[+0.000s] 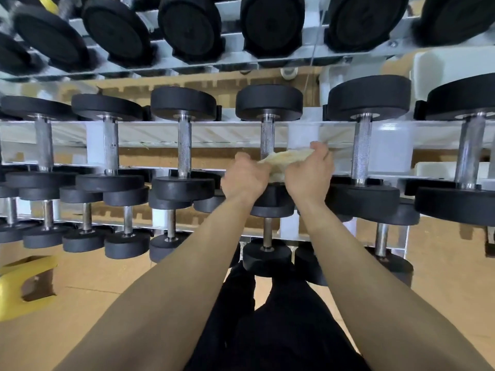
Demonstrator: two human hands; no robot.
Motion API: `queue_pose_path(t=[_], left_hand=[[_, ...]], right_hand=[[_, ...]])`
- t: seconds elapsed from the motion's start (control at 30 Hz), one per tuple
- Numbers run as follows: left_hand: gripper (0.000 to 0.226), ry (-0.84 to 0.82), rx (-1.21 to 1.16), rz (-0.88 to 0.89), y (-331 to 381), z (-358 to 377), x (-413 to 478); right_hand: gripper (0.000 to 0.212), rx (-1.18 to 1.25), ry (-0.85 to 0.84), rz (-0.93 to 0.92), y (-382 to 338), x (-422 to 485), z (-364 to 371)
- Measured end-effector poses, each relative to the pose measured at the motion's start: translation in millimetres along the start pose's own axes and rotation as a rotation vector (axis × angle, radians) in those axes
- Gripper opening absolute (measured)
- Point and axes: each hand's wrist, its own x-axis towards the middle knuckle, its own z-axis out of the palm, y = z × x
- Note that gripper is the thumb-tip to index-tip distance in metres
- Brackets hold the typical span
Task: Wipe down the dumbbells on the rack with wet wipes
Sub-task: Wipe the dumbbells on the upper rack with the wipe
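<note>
A pale yellowish wet wipe point(281, 159) is stretched between my two hands over the near end of one dumbbell's knurled handle point(267, 137) on the middle shelf. My left hand point(245, 176) grips the wipe's left end and my right hand point(310, 171) grips its right end, fingers curled. This dumbbell point(269, 103) has black round heads; its near head is mostly hidden under my hands. Rows of similar black dumbbells fill the white rack point(214, 135) above, beside and below.
Neighbouring dumbbells stand close on both sides: one to the left point(184, 145), a larger one to the right point(361, 148). A lower shelf holds smaller dumbbells point(127, 228). A yellow object point(24, 285) sits on the tan floor at lower left. My dark trousers are below.
</note>
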Motion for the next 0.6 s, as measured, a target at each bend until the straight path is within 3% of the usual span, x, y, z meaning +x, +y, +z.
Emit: queue_pose_path(t=[0.07,0.17,0.33,0.43,0.53,0.6], left_hand=[[0.072,-0.022,0.272,0.022,6,9,2],[0.070,-0.085,0.243,0.050,10,11,15],[0.035,-0.135,0.033,0.191,-8,-11,41],[0.020,-0.342,-0.278,0.296,-32,-20,58],[0.027,-0.464,-0.369,0.239,-47,-23,72],[0.034,-0.396,-0.246,0.210,-47,-16,80]], right_hand=[[0.049,0.203,0.077,0.208,-1,-8,11],[0.046,0.272,0.110,0.374,-5,-16,31],[0.040,0.293,0.159,0.356,-8,-18,35],[0.036,0.259,0.092,0.293,-6,-18,36],[0.032,0.242,0.061,0.271,-3,-16,38],[0.034,0.235,0.081,0.304,-4,-15,38]])
